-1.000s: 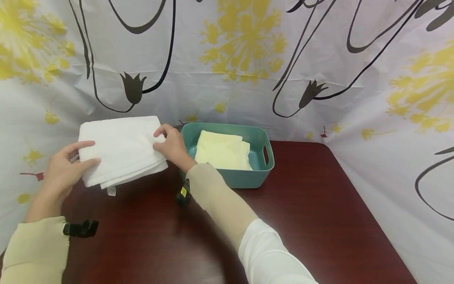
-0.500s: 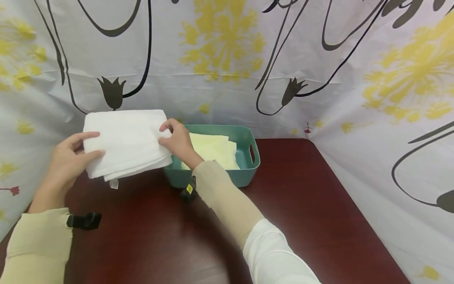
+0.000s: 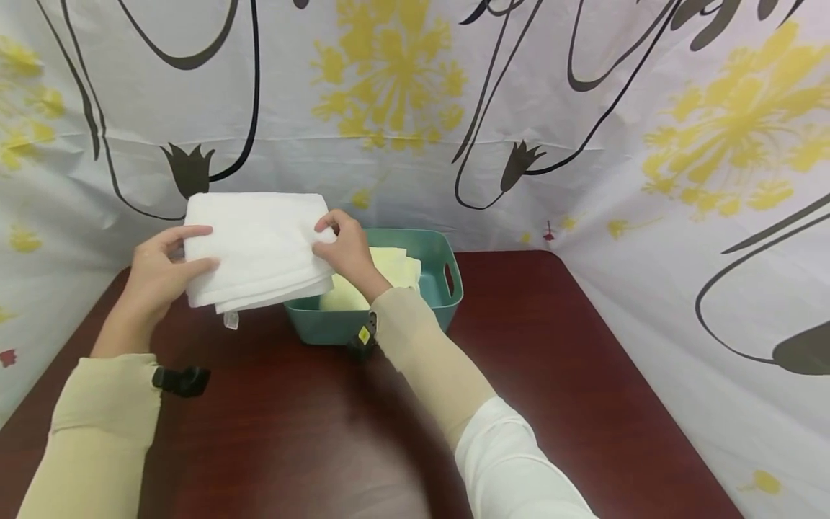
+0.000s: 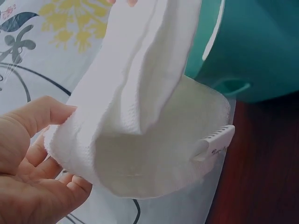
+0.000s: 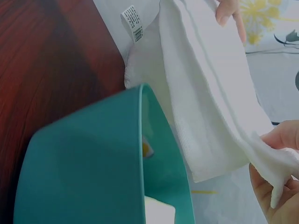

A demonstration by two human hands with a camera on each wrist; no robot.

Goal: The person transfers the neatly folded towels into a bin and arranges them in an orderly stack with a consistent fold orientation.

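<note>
A folded white towel is held up between both hands, above the table and partly in front of the teal bin. My left hand grips its left edge, thumb on the near face and other fingers behind. At the opposite edge my right hand pinches the cloth between thumb and fingers. The folded layers hang loosely in the left wrist view, and a small white tag sticks out from the towel's lower edge. Inside the teal bin lies folded pale yellow cloth, partly hidden by the right hand and towel.
The bin stands at the back of a dark red-brown table. Behind the table and along its sides hangs a white sheet printed with flowers. Each wrist wears a black strapped device, such as the left wrist camera.
Both hands have carried the white towel to the right and slightly up, so it now overlaps the bin's left part. The head view has turned a little to the right.
</note>
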